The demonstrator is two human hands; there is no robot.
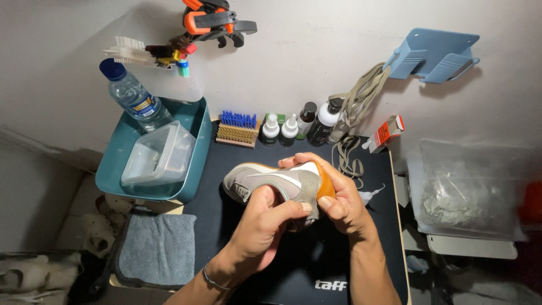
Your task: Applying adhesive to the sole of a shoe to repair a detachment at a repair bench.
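Above a dark mat (237,237), both hands held a grey and white sneaker (271,182) with an orange heel, turned on its side with the toe pointing left. The left hand (265,226) came up from below, its fingers curled shut against the shoe's side and its thumb pressed to the grey suede near the heel. The right hand (336,195) was closed around the heel end, fingers wrapped over the top and thumb tucked beneath. A thin bracelet (214,279) circled the left wrist.

Along the far edge of the mat stood a wooden brush (236,133) with blue bristles, two small white dropper bottles (279,131), and two dark bottles (316,121), close together in a row. Beige laces (361,93) hung down the wall beside them and pooled on the mat just behind the shoe. A small red and white box (387,133) lay tilted to the right of the laces.

Left of the mat sat a teal tub (195,121) holding a clear plastic box (158,155) and a water bottle (132,96) with a blue cap, leaning against the wall. A white cup (169,82) of brushes stood behind the tub, and a folded grey towel (155,248) lay in front of it. An orange and black clamp (217,22) hung high on the wall, and a blue bracket (435,53) was fixed further right. A clear bag (468,189) of pale scraps rested at the right.
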